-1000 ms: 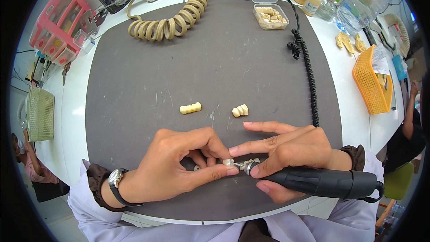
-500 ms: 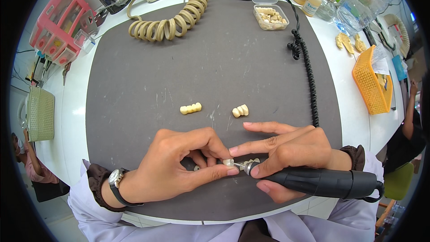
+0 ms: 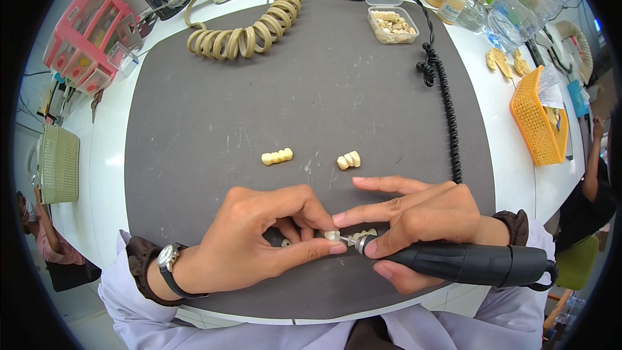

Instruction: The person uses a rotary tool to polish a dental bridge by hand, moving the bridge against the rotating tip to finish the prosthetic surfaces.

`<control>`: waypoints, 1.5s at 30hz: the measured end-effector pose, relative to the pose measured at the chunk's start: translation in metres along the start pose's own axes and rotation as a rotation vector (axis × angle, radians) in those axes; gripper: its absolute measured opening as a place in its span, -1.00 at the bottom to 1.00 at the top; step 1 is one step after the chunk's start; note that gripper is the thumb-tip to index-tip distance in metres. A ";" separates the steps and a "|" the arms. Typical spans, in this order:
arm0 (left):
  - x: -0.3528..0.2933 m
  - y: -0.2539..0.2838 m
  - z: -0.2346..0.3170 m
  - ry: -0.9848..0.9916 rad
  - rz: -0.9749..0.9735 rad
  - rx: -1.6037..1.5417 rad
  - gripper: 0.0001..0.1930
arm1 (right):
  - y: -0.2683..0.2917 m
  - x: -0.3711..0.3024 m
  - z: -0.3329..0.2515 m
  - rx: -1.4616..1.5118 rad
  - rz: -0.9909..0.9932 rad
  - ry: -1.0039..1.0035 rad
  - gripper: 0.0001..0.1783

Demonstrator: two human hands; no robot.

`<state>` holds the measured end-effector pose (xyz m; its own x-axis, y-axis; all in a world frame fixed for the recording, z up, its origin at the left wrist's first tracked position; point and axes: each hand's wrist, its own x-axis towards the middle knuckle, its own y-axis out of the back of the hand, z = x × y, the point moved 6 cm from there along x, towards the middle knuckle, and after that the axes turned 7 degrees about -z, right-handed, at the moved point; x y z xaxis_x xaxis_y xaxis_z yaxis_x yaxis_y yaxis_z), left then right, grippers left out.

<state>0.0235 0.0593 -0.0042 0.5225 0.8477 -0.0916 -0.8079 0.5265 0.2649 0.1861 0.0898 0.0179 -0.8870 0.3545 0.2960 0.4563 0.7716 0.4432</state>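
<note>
Between the thumb and index finger of my left hand (image 3: 262, 233) is a small white dental crown (image 3: 332, 236). My right hand (image 3: 421, 220) grips a black rotary handpiece (image 3: 463, 262), its index fingertip near the crown and my left fingertips. The handpiece's thin bur (image 3: 346, 239) reaches the crown's right side. Behind the bur a row of tooth-shaped pieces (image 3: 364, 234) lies on the mat, partly hidden by my right hand. Another small pale piece (image 3: 286, 243) shows under my left palm. Farther off lie a yellowish dental bridge (image 3: 277, 156) and a cream dental bridge (image 3: 348, 160).
A dark grey mat (image 3: 291, 104) covers the white table. A clear box of teeth (image 3: 392, 26) stands open at its far edge. Coiled beige hose (image 3: 246, 39) and black cord (image 3: 446, 104) lie across it. An orange basket (image 3: 528, 116) and pink drawers (image 3: 91, 32) flank it.
Both hands, the crown and the handpiece keep nearly the same place. The whole view has shifted very slightly.
</note>
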 end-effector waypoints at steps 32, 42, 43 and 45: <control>0.001 0.000 0.000 0.005 -0.006 -0.008 -0.82 | 0.003 0.001 -0.003 -0.001 0.001 -0.005 -0.87; -0.001 0.002 0.000 0.003 0.005 -0.067 -0.79 | 0.003 0.000 -0.006 0.035 0.011 0.001 -0.85; -0.001 0.002 0.000 0.006 0.001 -0.067 -0.79 | 0.003 0.000 -0.006 0.042 0.011 0.002 -0.85; -0.001 0.001 0.000 0.010 -0.003 -0.071 -0.79 | 0.002 0.000 -0.006 0.054 0.009 0.003 -0.85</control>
<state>0.0218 0.0591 -0.0035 0.5227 0.8464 -0.1019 -0.8237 0.5323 0.1957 0.1876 0.0887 0.0240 -0.8825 0.3604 0.3023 0.4600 0.7956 0.3942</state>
